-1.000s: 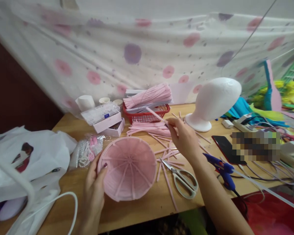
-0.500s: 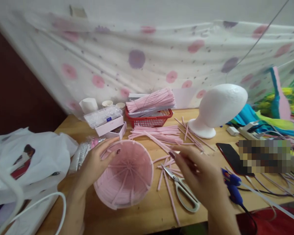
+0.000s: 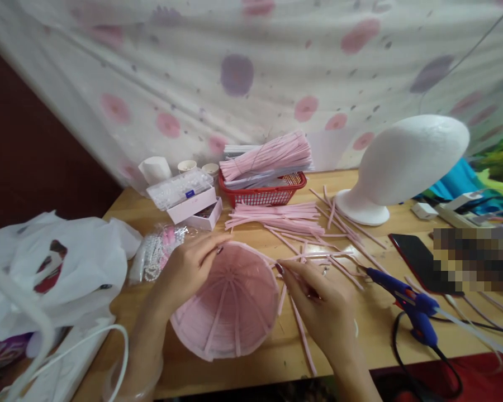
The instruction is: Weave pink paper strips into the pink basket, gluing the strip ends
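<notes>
A round, hollow pink bowl-shaped piece [image 3: 230, 312] with ribs meeting at its centre lies with its opening facing me. My left hand [image 3: 190, 268] grips its upper left rim, thumb and fingers drawn together. At the upper right rim, my right hand [image 3: 314, 290] pinches a pink pipe cleaner [image 3: 265, 255], which runs along the edge toward the left hand. Loose pink pipe cleaners [image 3: 304, 335] lie beneath and beside the right hand. The scissors are almost wholly hidden behind that hand.
A blue glue gun [image 3: 406, 296] with its cord lies right, near a phone [image 3: 423, 262]. Behind are a red basket [image 3: 262, 196] of pipe cleaners, boxes [image 3: 190, 206] and a white foam head [image 3: 402, 162]. A white plastic bag [image 3: 84, 262] and beads [image 3: 157, 254] lie left.
My right hand has come in to the bowl-shaped piece's rim, bringing the pipe cleaner against it. The left hand's fingers have closed on the rim. The view has tilted down, and the scissors are now covered.
</notes>
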Available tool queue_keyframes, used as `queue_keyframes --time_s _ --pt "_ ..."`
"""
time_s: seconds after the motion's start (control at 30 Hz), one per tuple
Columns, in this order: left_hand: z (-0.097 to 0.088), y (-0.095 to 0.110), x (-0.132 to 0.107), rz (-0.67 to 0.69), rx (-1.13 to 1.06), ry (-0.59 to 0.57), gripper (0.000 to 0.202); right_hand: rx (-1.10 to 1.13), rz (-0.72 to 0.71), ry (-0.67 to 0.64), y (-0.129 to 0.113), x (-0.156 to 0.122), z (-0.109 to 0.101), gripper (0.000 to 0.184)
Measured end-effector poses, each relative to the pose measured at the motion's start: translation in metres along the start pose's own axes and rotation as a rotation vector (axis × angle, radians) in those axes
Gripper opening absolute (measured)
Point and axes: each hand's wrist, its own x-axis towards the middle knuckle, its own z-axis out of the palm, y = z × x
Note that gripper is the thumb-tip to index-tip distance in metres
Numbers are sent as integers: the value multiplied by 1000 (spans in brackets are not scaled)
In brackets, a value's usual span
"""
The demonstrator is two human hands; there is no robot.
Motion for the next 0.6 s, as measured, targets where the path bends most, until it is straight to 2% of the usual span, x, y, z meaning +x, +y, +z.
queue_keyframes --time_s 0.1,0.27,0.4,0.6 --pt "3 2 0 52 42 26 40 -9 -5 -2 2 -2 0 17" --pt "4 6 3 225 178 49 35 -13 -7 -35 -1 -2 -5 20" --pt "2 7 6 328 230 7 43 -29 -29 -28 -6 0 -8 20" --pt "0 0 4 384 300 -83 54 -50 -20 1 -6 -3 -5 18"
